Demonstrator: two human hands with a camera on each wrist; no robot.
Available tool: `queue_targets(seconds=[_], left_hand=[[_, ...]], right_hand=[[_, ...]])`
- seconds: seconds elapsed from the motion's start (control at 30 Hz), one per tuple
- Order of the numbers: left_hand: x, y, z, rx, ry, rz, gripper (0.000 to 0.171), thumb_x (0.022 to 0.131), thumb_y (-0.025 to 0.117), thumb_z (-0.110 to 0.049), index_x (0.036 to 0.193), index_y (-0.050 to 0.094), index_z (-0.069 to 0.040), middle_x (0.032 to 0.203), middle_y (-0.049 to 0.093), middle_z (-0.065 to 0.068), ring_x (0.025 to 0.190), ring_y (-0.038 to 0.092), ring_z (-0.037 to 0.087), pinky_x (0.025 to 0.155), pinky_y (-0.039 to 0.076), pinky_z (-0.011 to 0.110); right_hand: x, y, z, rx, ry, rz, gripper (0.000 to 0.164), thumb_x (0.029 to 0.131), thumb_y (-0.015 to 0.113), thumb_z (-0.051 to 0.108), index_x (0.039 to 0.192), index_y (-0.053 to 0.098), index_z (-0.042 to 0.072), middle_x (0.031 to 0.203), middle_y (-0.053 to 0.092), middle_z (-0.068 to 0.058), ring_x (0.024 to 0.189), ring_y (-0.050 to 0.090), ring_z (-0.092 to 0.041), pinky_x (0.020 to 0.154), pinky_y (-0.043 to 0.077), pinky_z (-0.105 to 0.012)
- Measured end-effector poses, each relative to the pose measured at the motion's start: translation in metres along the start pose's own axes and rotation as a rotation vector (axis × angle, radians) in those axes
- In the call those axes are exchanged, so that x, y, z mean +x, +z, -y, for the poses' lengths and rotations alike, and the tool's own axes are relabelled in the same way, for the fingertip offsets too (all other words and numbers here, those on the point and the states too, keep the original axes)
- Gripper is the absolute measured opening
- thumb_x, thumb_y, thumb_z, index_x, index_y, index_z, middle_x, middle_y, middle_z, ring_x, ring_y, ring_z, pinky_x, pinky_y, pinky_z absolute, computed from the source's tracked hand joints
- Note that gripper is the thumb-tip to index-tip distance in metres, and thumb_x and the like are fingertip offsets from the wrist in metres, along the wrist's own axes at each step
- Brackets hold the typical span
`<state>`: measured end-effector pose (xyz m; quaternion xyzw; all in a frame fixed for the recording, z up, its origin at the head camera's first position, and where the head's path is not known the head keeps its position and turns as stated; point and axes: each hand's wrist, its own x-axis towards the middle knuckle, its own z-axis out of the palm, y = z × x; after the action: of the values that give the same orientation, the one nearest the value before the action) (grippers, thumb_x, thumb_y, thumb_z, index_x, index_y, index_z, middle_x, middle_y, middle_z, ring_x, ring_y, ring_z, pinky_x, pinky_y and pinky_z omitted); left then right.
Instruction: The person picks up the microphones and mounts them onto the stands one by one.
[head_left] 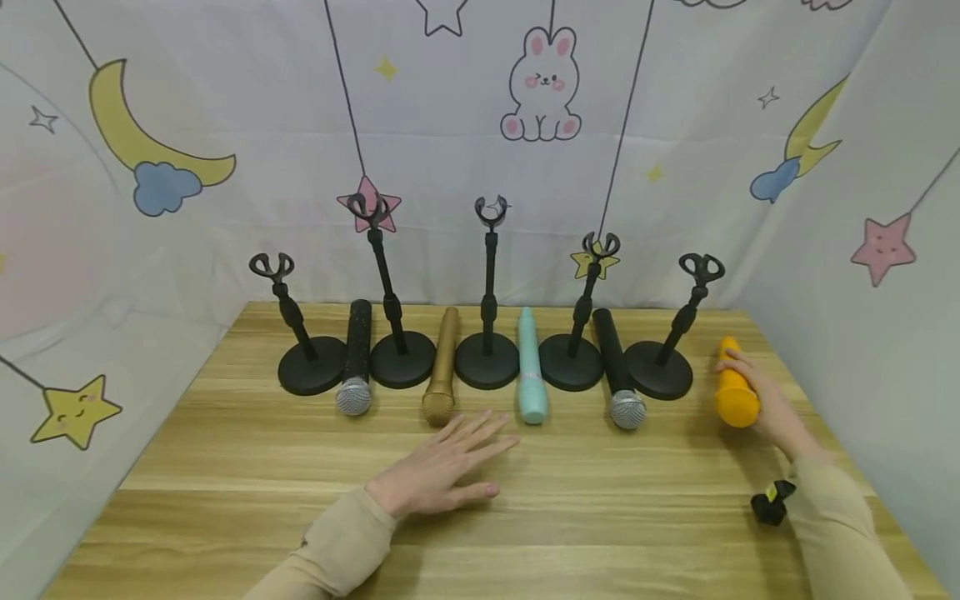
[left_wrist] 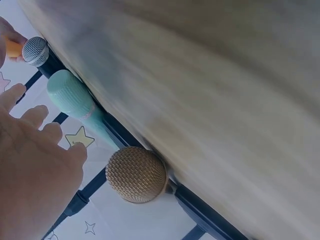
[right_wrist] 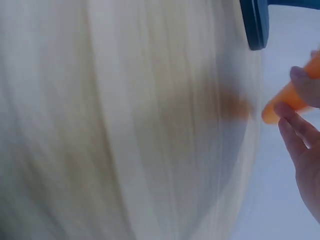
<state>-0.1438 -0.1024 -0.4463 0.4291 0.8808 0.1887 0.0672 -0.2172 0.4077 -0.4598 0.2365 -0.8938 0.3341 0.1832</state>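
Microphone [head_left: 737,404], plain orange, wide-headed, tapered, right grip [head_left: 768,407] pinching it, left grip [head_left: 438,472] spread

I can't see the part of the orange microphone [head_left: 736,397] behind the right hand's [head_left: 768,408] fingers, and the right wrist view cuts both off at its edge and blurs the tabletop [right_wrist: 150,125], while the mint microphone's [head_left: 529,354] band [head_left: 531,375] (pinkish, I think) is too small to read.

Orange object [right_wrist: 288,97] in right hand [right_wrist: 308,161]
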Motion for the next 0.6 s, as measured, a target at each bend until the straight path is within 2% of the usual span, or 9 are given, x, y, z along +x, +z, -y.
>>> queue_targets(seconds=[0.03,0.1,0.13,0.2,0.37,0.53,0.6], left_hand=[[0.001,0.0,0.0,0.001,0.003,0.001,0.064,0.104,0.052,-0.042,0.16,0.03,-0.02,0.17,0.017,0.01,0.158,0.016,0.033,0.124,0.015,0.061],[0.003,0.0,-0.002,0.001,0.004,0.005,0.064,0.104,0.052,-0.043,0.16,0.029,-0.021,0.17,0.016,0.009,0.158,0.015,0.032,0.123,0.016,0.062],[0.004,0.0,-0.003,0.005,0.007,0.006,0.064,0.104,0.052,-0.043,0.16,0.029,-0.021,0.17,0.016,0.009,0.158,0.015,0.033,0.123,0.017,0.063],[0.007,-0.001,-0.005,0.005,0.012,0.011,0.064,0.104,0.051,-0.044,0.16,0.029,-0.021,0.171,0.015,0.008,0.158,0.015,0.034,0.122,0.019,0.064],[0.017,-0.002,-0.011,0.006,0.019,0.03,0.067,0.104,0.051,-0.045,0.161,0.026,-0.02,0.171,0.012,0.007,0.158,0.013,0.035,0.123,0.018,0.062],[0.027,-0.001,-0.015,0.022,0.009,0.036,0.067,0.104,0.05,-0.046,0.161,0.024,-0.023,0.171,0.011,0.004,0.159,0.009,0.029,0.125,0.016,0.059],[0.029,-0.001,-0.017,0.027,0.009,0.038,0.067,0.105,0.05,-0.046,0.162,0.023,-0.024,0.171,0.012,0.002,0.159,0.009,0.027,0.125,0.016,0.059]], right_hand=[[-0.001,0.001,0.002,-0.004,-0.024,-0.042,0.053,0.07,0.064,-0.024,0.12,0.053,-0.009,0.157,0.042,-0.011,0.151,0.032,-0.026,0.125,0.023,-0.04],[-0.002,0.004,0.006,-0.007,-0.056,-0.127,0.053,0.07,0.061,-0.025,0.121,0.055,-0.011,0.152,0.043,0.014,0.145,0.031,0.002,0.119,0.018,-0.015],[-0.002,0.006,0.008,-0.003,-0.066,-0.166,0.053,0.069,0.06,-0.026,0.121,0.056,-0.012,0.148,0.042,0.023,0.14,0.031,0.011,0.116,0.019,-0.009],[-0.001,0.008,0.014,0.015,-0.053,-0.226,0.052,0.071,0.059,-0.027,0.121,0.056,-0.013,0.141,0.041,0.033,0.134,0.034,0.017,0.112,0.021,-0.005],[0.001,0.012,0.03,0.04,0.107,-0.364,0.041,0.083,0.063,-0.022,0.123,0.056,-0.012,0.124,0.047,0.033,0.117,0.042,0.021,0.099,0.029,0.0],[0.003,0.016,0.037,0.08,0.253,-0.511,0.031,0.089,0.065,-0.013,0.12,0.059,-0.012,0.11,0.052,0.029,0.1,0.051,0.017,0.084,0.04,0.0],[0.004,0.016,0.04,0.112,0.307,-0.553,0.027,0.093,0.065,-0.007,0.119,0.061,-0.005,0.108,0.054,0.028,0.097,0.053,0.015,0.081,0.041,-0.001]])
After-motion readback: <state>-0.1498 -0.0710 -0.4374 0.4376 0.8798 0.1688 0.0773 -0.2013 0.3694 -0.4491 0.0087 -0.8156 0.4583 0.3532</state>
